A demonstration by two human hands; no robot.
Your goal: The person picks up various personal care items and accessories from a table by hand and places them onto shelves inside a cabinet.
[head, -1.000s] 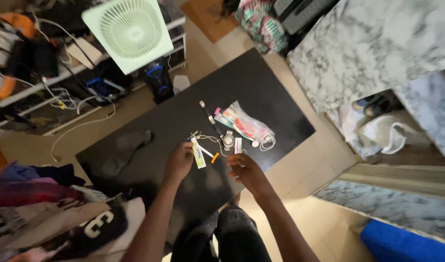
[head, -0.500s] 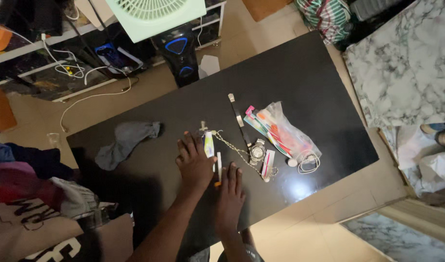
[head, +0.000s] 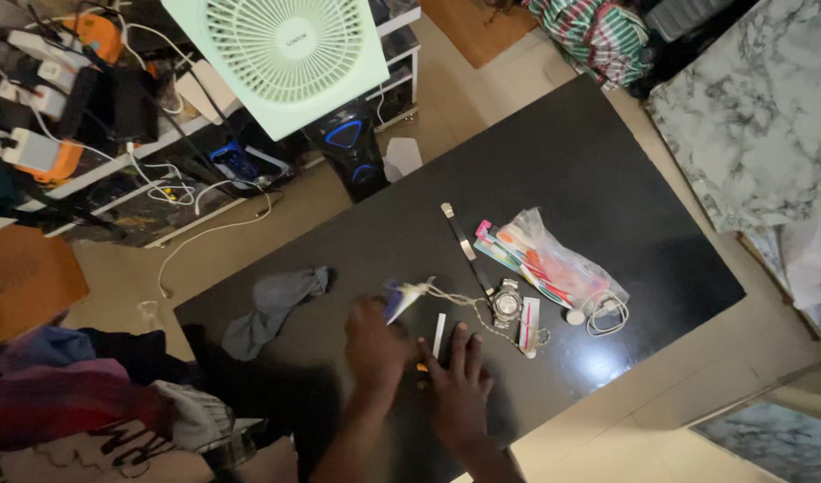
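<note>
My left hand (head: 374, 347) is blurred and lies on the black table (head: 607, 170), its fingertips at a small white tube with a blue end (head: 401, 300). I cannot tell whether it grips the tube. My right hand (head: 459, 386) rests flat beside it with fingers spread, holding nothing. A thin white stick (head: 439, 335) lies just beyond its fingers, and a small orange bit (head: 419, 365) shows between the hands. To the right are a thin chain (head: 455, 300) and a silver wristwatch (head: 507, 304).
A clear bag of colourful items (head: 546, 261), a long dark stick (head: 464, 246), a white cable coil (head: 603, 313) and a grey cloth (head: 272, 304) lie on the table. A pale green fan (head: 289, 54), a black speaker (head: 348, 148) and clothes (head: 79, 402) surround it.
The view has shifted slightly. My left hand has moved a little and the white tube now lies tilted at its fingertips. My right hand has spread flat further right.
</note>
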